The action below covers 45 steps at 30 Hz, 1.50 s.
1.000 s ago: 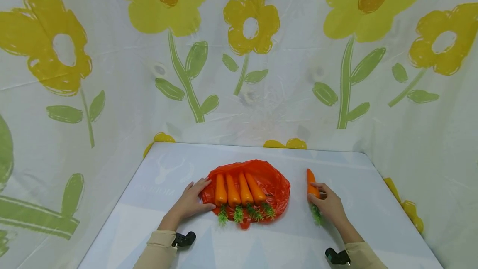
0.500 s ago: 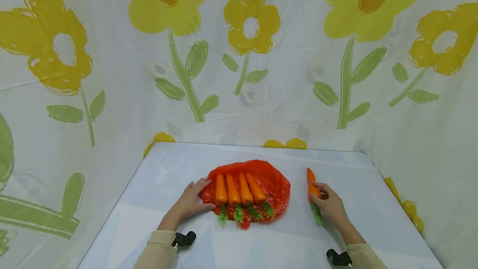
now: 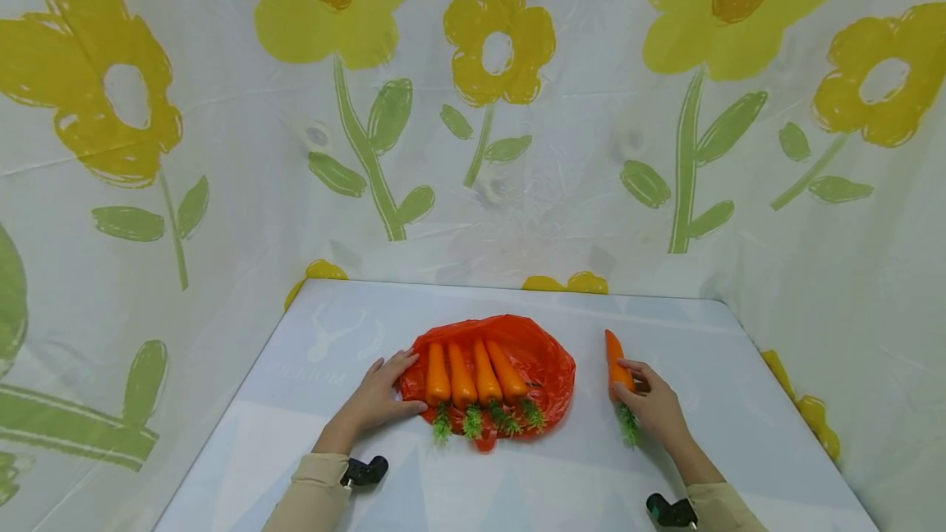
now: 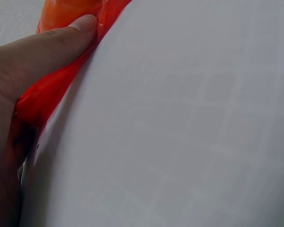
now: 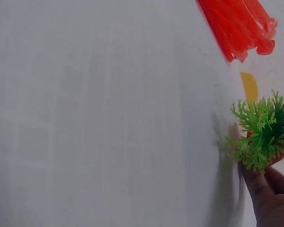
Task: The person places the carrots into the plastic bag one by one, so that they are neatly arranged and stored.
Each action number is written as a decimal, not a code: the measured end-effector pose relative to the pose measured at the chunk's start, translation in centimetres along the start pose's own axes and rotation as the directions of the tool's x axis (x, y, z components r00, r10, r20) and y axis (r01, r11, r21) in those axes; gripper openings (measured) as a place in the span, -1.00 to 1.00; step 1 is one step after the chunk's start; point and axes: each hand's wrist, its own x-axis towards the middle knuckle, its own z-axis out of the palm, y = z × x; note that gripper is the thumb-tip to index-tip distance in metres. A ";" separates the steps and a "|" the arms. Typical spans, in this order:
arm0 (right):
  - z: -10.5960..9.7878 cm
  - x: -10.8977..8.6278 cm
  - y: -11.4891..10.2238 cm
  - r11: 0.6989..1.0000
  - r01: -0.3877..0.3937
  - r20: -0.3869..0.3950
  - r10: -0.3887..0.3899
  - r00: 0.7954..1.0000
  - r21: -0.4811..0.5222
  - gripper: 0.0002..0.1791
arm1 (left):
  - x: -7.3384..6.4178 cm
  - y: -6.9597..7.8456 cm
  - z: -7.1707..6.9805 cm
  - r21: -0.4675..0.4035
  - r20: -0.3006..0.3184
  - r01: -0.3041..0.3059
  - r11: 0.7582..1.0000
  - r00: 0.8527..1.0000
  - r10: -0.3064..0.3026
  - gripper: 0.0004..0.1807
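Several orange carrots (image 3: 461, 380) with green leafy tops lie side by side on a red plastic bag (image 3: 550, 368). At the bag's left edge rests my left hand (image 3: 375, 396), fingers extended and spread, with the thumb (image 4: 61, 45) against the plastic in the left wrist view. Off to the right, my right hand (image 3: 654, 407) pinches a single carrot (image 3: 616, 355) between thumb and fingers. Its thin tip points away from me and its green leaves (image 5: 262, 130) toward me. The palm side of the right hand is hidden in the head view.
Everything lies on a pale table (image 3: 355, 474) with faint printed patterns. A white curtain (image 3: 576, 162) with yellow flowers hangs behind and along both sides. Black devices are strapped at the left wrist (image 3: 365, 472) and the right wrist (image 3: 670, 510).
The carrot in the right hand has tilted slightly, its tip shifting a little to the left. The left hand, the bag and the carrots on it stay where they were.
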 end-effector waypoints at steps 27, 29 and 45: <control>0.7 -1.2 -2.0 0.999 0.042 -0.016 -0.042 0.999 0.023 -0.46 | -0.1 0.3 -0.1 -0.005 -0.007 -0.008 1.000 1.000 0.008 0.07; 0.8 -1.2 -2.1 0.999 0.046 -0.018 -0.046 0.999 0.022 -0.46 | -0.1 0.3 -0.1 -0.005 -0.009 -0.009 1.000 1.000 0.009 0.07; 1.5 -1.4 -2.6 0.994 0.102 -0.023 -0.102 0.995 0.029 -0.47 | -0.2 0.2 -0.1 0.002 -0.015 -0.006 1.000 1.000 0.006 0.07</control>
